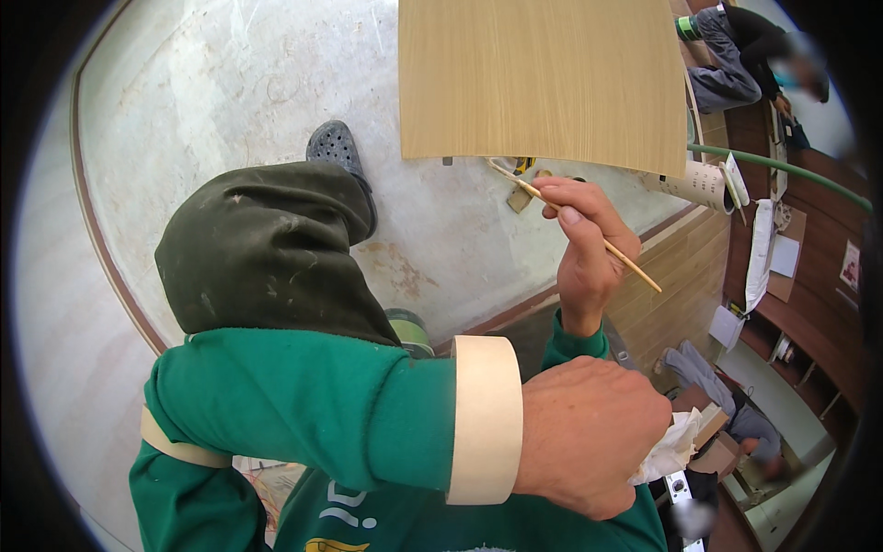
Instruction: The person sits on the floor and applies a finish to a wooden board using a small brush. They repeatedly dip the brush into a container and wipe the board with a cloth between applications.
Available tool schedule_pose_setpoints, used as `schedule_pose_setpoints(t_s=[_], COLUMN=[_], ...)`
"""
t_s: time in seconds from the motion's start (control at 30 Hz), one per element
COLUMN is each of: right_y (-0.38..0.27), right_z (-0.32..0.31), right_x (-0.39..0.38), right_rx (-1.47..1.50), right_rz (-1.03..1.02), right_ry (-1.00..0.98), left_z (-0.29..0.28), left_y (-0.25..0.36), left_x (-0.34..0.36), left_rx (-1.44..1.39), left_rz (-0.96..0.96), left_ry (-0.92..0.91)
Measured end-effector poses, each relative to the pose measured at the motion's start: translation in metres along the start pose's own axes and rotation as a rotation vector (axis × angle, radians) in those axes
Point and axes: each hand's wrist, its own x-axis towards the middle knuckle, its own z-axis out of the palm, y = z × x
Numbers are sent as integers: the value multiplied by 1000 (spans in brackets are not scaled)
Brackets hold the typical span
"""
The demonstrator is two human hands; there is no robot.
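My right hand (593, 244) is closed round the wooden handle of a thin brush (625, 262). The brush slants up to the left, its pale tip close to the near edge of a wood-grain board (543, 83). Across my body reaches my left arm, and its hand (589, 432) is a fist with a crumpled white cloth or paper (674, 446) sticking out past the knuckles. A wide cream band (486, 419) circles my left wrist over the green sleeve.
A second cream band (184, 446) sits higher on my sleeve. My dark clog (336, 147) stands on the stained floor left of the board. Below the board lie small tools. To the right are a white cylindrical container (699, 184), a green hose (782, 161) and people nearby.
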Motion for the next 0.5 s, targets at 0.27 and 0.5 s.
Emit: schedule_pose_setpoints(t_s=[0.27,0.5], right_y=[13,12], right_z=[5,5], right_x=[6,7], right_rx=[-149,-116], right_rz=[-129,-69], right_ry=[-69,-25], left_z=[1,2], left_y=[-2,-2], left_x=[3,2], left_rx=[21,15], left_rz=[19,27], left_ry=[-12,3])
